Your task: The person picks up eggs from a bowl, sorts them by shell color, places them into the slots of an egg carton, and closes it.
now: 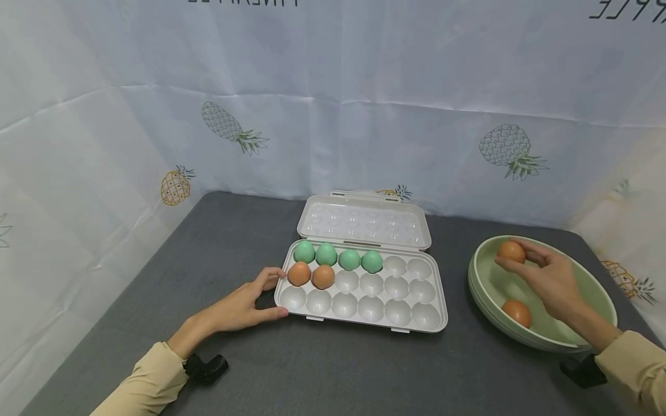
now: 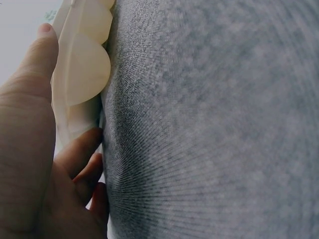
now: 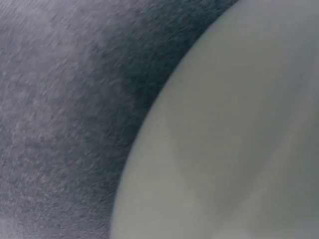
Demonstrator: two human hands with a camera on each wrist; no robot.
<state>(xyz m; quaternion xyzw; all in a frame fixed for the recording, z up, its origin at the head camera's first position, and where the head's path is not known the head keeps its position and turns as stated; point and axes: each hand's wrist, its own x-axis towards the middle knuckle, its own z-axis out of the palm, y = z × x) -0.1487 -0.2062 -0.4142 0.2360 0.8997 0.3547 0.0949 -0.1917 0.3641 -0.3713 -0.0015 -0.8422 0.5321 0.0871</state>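
A white egg carton (image 1: 359, 283) lies open on the table, its lid (image 1: 364, 222) folded back. Four-wide would overcount, so: several green eggs (image 1: 326, 254) fill part of its back row, and two brown eggs (image 1: 324, 277) sit at the left of the middle row. At the carton's left end my left hand (image 1: 239, 306) holds the corner, thumb at the front edge and curled fingers along the side. My right hand (image 1: 554, 283) pinches a brown egg (image 1: 511, 252) over the green bowl (image 1: 489, 260). Another brown egg (image 1: 517, 312) lies inside that bowl.
The bowl, apparently stacked in another, stands at the table's right side; its pale wall (image 3: 199, 149) fills much of the right wrist view. Behind the dark grey table (image 1: 250, 231) hangs a white cloth (image 1: 364, 69) with pineapple prints.
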